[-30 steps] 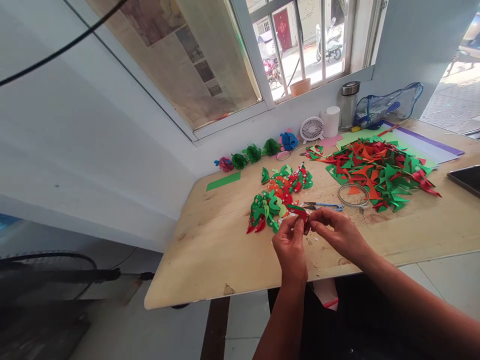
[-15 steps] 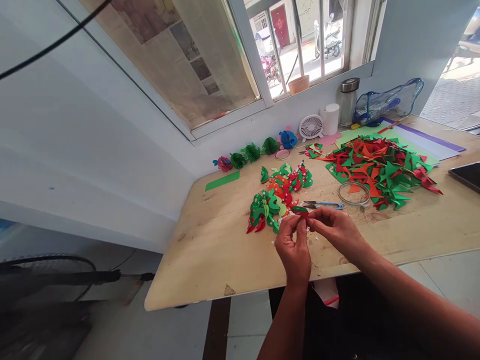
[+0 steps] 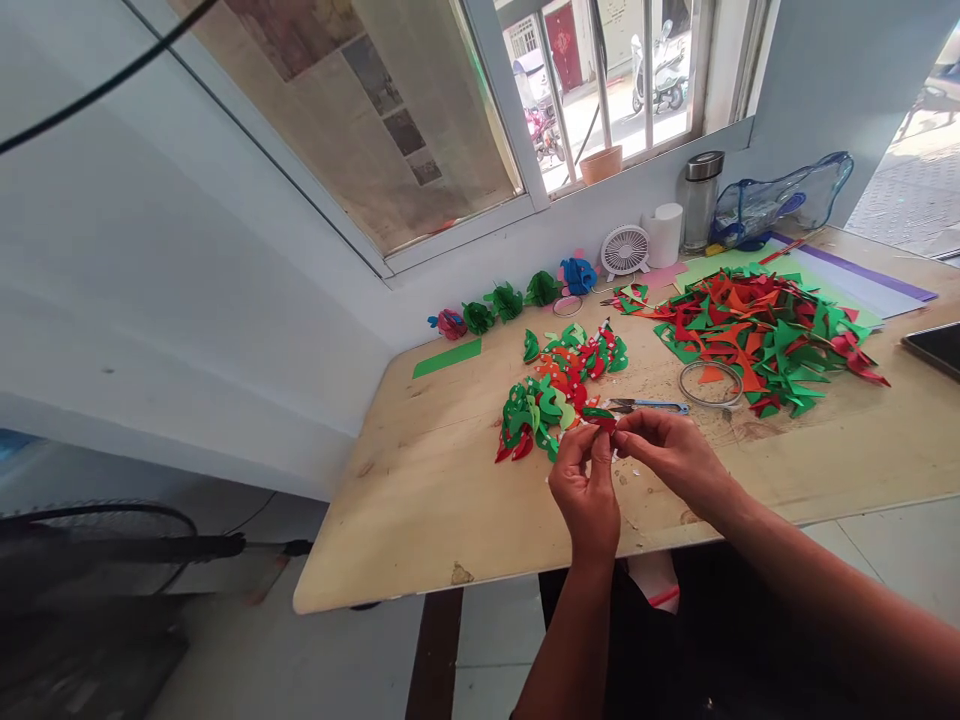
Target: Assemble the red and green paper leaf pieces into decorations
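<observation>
Between my two hands is a small red and green folded paper piece (image 3: 599, 418). My left hand (image 3: 586, 485) pinches it from below and the left with thumb and fingers. My right hand (image 3: 671, 452) pinches at its right edge; the fingertips hide that part. Just beyond my hands lies a pair of blue-handled thread snips (image 3: 651, 406). To the left and beyond sits a heap of curved green paper pieces (image 3: 529, 412) with small white squares on them. Red and orange paper pieces (image 3: 574, 368) adjoin that heap.
A large pile of red, orange and green paper scraps (image 3: 750, 335) lies on the right, by a roll of tape (image 3: 710, 385). Along the wall stand paper ornaments (image 3: 505, 301), a small fan (image 3: 625, 252) and a glass bottle (image 3: 701, 200). A dark phone-like device (image 3: 937, 348) is at far right.
The camera view has shifted very slightly. Both hands keep their pinch on the paper piece, with only a slight change in its tilt.
</observation>
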`<state>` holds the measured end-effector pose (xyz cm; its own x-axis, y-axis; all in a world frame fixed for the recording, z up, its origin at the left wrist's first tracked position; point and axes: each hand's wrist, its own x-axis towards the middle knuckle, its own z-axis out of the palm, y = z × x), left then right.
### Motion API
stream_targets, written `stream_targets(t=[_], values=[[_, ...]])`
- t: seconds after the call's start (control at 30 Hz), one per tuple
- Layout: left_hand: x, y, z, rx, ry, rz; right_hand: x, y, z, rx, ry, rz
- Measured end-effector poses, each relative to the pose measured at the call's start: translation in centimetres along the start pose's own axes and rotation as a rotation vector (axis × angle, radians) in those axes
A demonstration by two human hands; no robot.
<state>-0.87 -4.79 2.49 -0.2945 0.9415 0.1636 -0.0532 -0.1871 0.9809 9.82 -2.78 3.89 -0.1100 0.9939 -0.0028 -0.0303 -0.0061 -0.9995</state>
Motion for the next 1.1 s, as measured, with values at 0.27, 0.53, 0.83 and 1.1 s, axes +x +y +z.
stream_targets(t=[0.27, 0.53, 0.83, 1.1], values=[[0.15, 0.35, -0.29, 0.020, -0.013, 0.018, 0.32, -0.51, 0.24, -0.031, -0.008, 0.007], [0.40, 0.30, -0.34, 0.034, -0.007, 0.030, 0.71, -0.40, 0.44, -0.021, -0.010, 0.007], [0.55, 0.46, -0.39, 0.026, 0.007, 0.004, 0.88, -0.38, 0.44, -0.017, -0.019, 0.001], [0.46, 0.53, -0.33, 0.001, 0.033, -0.009, 0.86, -0.72, 0.79, -0.058, 0.005, 0.002]])
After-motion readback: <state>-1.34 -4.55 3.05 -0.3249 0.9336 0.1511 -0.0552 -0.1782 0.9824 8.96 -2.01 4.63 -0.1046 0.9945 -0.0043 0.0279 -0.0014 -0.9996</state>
